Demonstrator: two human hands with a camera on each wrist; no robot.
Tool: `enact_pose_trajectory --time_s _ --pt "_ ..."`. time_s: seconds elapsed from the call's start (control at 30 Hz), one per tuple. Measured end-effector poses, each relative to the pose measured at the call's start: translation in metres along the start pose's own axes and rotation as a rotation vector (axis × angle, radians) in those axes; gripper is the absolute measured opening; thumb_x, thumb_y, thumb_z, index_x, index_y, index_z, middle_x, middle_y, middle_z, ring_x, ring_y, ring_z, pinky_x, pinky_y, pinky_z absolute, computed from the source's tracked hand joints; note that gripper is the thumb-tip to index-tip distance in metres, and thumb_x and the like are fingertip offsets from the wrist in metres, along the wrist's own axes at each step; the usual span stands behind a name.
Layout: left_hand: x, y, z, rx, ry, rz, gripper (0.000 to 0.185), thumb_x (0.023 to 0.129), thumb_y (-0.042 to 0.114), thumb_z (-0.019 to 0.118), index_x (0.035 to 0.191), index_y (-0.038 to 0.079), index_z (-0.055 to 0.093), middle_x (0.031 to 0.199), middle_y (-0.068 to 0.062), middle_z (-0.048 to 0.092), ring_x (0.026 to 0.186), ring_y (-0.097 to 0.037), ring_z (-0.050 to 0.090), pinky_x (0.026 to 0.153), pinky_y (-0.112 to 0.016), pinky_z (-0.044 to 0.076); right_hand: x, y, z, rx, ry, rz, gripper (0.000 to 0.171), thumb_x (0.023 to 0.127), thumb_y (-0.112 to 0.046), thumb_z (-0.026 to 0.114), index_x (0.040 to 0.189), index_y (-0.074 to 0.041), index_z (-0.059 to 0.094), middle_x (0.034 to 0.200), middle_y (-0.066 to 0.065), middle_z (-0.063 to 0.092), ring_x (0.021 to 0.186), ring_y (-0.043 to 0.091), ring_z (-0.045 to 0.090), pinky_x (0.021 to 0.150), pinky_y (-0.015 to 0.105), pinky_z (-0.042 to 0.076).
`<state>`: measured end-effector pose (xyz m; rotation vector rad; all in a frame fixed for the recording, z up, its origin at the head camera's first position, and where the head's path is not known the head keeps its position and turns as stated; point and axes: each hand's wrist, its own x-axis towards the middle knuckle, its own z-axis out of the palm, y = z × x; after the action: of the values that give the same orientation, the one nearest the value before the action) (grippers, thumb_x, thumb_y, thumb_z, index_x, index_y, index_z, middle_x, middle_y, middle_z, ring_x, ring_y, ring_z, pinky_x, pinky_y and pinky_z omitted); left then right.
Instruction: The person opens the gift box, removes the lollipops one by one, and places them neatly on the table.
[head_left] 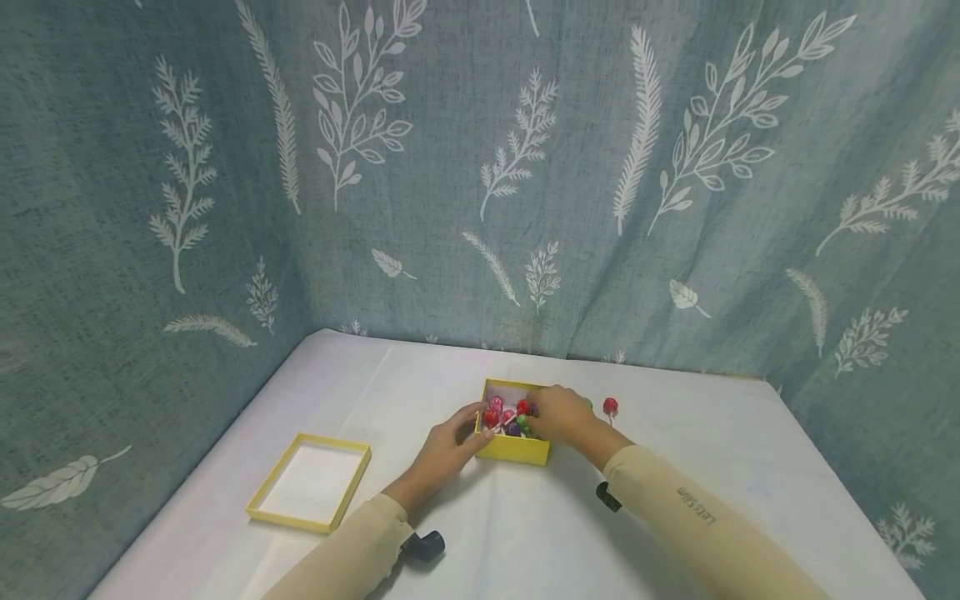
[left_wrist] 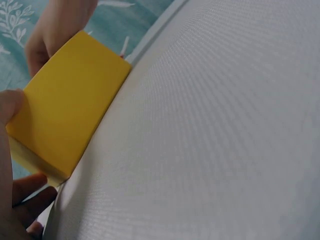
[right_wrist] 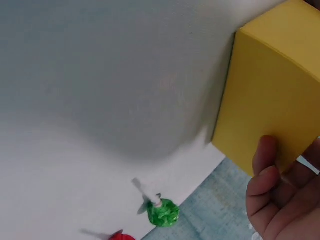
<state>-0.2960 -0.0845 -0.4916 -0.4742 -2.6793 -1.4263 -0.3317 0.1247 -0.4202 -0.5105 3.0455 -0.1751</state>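
Observation:
A shallow yellow box (head_left: 512, 451) stands on the table with several wrapped lollipops (head_left: 491, 418) inside, in red, pink, green and purple, a white stick showing among them. My left hand (head_left: 442, 450) grips the box's left side, thumb near the front rim. Over the right rim reaches my right hand (head_left: 564, 414), its foremost fingers down among the lollipops. In the right wrist view, curled fingers (right_wrist: 265, 187) lie against the box's outer right wall. What the fingertips inside touch or pinch is hidden.
A yellow-edged lid (head_left: 311, 483) with a white inside lies left of the box. Beyond my right hand, a red lollipop (head_left: 611, 406) and a green lollipop (right_wrist: 163, 213) lie on the white table (head_left: 675, 450). A leaf-patterned curtain (head_left: 450, 167) hangs behind and at the left.

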Motion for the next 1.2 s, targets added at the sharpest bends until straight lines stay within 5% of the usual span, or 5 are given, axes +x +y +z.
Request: enact_pose_trajectory --time_s 0.13,0.33,0.73,1.2 --pt "0.0 0.001 -0.001 0.006 -0.005 -0.002 0.054 0.083 0.05 0.053 0.133 0.034 0.038 0.135 0.01 0.039 0.12 -0.023 0.041 0.097 -0.05 0.03 0.001 -0.003 0.002 -0.01 0.007 -0.009 0.019 0.08 -0.036 0.063 0.074 -0.02 0.057 0.059 -0.007 0.052 0.054 0.013 0.047 0.047 0.03 0.038" --pt "0.001 0.001 -0.001 0.01 0.004 0.014 0.054 0.084 0.05 0.053 0.133 0.033 0.038 0.135 0.009 0.039 0.12 -0.023 0.041 0.096 -0.05 0.031 0.002 -0.007 -0.001 -0.065 0.015 0.028 0.019 0.076 -0.031 0.065 0.068 -0.018 0.055 0.058 -0.005 0.05 0.053 0.014 0.044 0.048 0.032 0.037" --pt "0.0 -0.001 -0.001 -0.011 0.001 0.009 0.053 0.083 0.047 0.055 0.132 0.034 0.04 0.135 0.011 0.039 0.119 -0.021 0.042 0.097 -0.046 0.032 0.006 -0.012 0.002 -0.115 -0.04 0.081 0.02 0.074 -0.023 0.07 0.09 -0.012 0.065 0.079 0.0 0.06 0.065 0.015 0.051 0.071 0.04 0.049" --pt "0.002 -0.003 -0.001 -0.02 -0.001 0.01 0.053 0.083 0.047 0.056 0.132 0.032 0.04 0.134 0.011 0.039 0.118 -0.021 0.043 0.097 -0.045 0.033 0.006 -0.014 0.001 -0.101 -0.064 0.124 0.025 0.073 -0.024 0.071 0.094 -0.011 0.065 0.086 0.003 0.061 0.071 0.018 0.054 0.076 0.043 0.048"
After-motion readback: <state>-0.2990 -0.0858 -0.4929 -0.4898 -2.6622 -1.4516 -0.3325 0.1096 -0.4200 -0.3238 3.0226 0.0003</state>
